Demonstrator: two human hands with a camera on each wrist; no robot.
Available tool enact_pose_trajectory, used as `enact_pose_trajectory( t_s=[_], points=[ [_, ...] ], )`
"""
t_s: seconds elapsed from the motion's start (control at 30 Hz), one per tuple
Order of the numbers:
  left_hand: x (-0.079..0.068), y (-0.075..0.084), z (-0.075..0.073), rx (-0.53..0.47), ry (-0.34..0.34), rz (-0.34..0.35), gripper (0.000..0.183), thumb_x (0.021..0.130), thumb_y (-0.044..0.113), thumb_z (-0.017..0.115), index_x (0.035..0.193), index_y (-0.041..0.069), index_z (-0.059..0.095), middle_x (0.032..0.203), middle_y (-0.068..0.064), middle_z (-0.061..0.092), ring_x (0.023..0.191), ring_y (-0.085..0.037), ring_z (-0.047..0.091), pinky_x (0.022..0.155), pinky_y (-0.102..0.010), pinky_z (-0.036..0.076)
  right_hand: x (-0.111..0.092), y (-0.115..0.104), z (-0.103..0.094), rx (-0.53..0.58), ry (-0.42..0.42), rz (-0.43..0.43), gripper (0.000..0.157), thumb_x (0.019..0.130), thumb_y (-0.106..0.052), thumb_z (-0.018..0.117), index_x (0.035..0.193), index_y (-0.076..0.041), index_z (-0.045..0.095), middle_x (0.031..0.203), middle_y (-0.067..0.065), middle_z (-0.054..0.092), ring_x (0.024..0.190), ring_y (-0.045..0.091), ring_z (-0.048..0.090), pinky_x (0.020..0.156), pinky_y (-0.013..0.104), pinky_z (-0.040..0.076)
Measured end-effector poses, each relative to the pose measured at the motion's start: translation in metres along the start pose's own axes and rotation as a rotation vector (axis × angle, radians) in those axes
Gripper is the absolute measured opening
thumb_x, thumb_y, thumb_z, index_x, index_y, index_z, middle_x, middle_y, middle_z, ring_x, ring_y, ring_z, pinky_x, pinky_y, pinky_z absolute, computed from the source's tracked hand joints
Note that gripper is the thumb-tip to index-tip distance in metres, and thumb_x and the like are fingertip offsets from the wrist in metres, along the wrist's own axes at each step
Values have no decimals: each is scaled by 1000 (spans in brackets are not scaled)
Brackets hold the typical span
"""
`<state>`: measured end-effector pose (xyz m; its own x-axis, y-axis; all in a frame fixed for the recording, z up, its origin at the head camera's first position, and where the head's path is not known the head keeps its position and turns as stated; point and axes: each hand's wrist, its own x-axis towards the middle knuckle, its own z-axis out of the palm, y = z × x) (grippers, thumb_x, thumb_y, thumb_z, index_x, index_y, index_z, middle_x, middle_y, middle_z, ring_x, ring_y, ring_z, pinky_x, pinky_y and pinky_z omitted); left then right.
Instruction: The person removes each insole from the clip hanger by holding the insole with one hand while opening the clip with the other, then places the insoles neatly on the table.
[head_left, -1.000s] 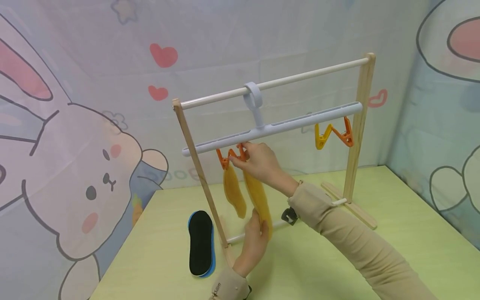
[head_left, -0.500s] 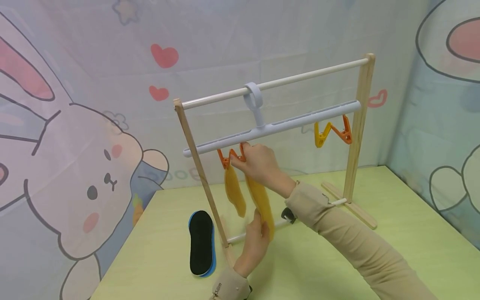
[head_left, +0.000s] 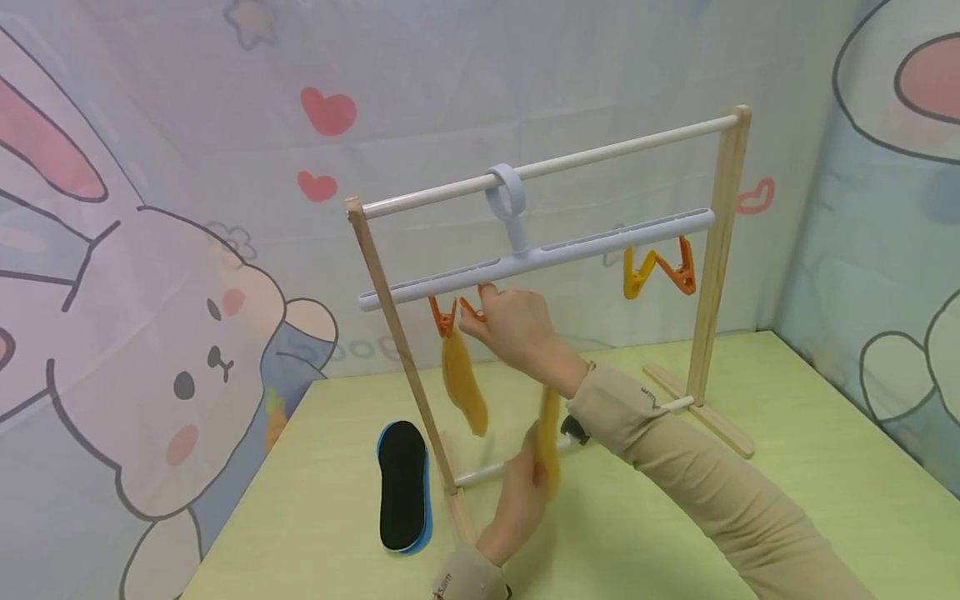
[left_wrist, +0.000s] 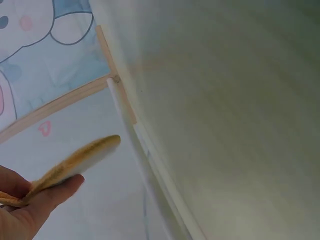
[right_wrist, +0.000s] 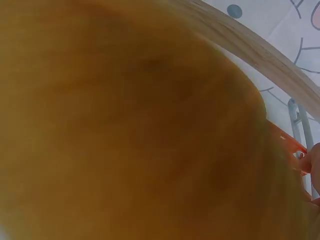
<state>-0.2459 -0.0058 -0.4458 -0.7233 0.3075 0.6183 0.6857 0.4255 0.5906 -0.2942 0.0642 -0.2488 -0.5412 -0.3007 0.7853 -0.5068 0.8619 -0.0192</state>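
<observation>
In the head view my left hand (head_left: 519, 493) grips a yellow insole (head_left: 550, 454), whose upper end passes behind the right wrist. The left wrist view shows this insole (left_wrist: 75, 160) between thumb and fingers, its fuzzy side and a pale side visible. Higher up, my right hand (head_left: 517, 332) pinches an orange clip (head_left: 472, 311) under the pale hanger (head_left: 517, 265). Left of it, another orange clip (head_left: 444, 318) holds a second yellow insole (head_left: 462, 383), hanging down. Blurred yellow insole material (right_wrist: 130, 120) fills most of the right wrist view, beside the orange clip (right_wrist: 286, 142).
The hanger hooks over the white rod (head_left: 622, 150) of a wooden stand (head_left: 718, 258). A yellow clip (head_left: 636, 275) and an orange clip (head_left: 681, 268) hang at its right. A black and blue insole pair (head_left: 402, 487) lies left on the table (head_left: 315, 500).
My left hand has moved slightly right and down, drawing its insole sideways from below the clip. My right hand stays at the clip. The hanger has shifted slightly left.
</observation>
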Motion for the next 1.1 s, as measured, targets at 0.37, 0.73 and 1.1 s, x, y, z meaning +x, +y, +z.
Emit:
enact_pose_trajectory(
  t_s=[0.37, 0.73, 1.1],
  points=[
    [3, 3, -2, 10, 0, -11, 56, 81, -15, 45, 133, 1, 32, 58, -8, 50, 45, 4, 30, 43, -9, 33, 1, -2, -3, 19, -60, 26, 29, 83, -29, 53, 62, -9, 48, 45, -5, 27, 38, 9, 28, 36, 18, 16],
    [4, 3, -7, -15, 21, -21, 55, 81, -16, 44, 132, 4, 33, 68, -16, 57, 51, -2, 38, 47, -12, 37, -2, 1, -1, 32, -63, 18, 31, 84, -33, 55, 65, -9, 50, 45, -3, 42, 39, 9, 33, 36, 18, 19],
    [4, 4, -14, -27, 43, -57, 54, 81, -14, 45, 131, 3, 33, 78, -17, 61, 60, -9, 49, 56, -18, 44, -5, 0, -3, 50, -78, 8, 29, 84, -34, 56, 69, -9, 55, 50, -1, 53, 39, 12, 41, 36, 19, 26]
  ],
)
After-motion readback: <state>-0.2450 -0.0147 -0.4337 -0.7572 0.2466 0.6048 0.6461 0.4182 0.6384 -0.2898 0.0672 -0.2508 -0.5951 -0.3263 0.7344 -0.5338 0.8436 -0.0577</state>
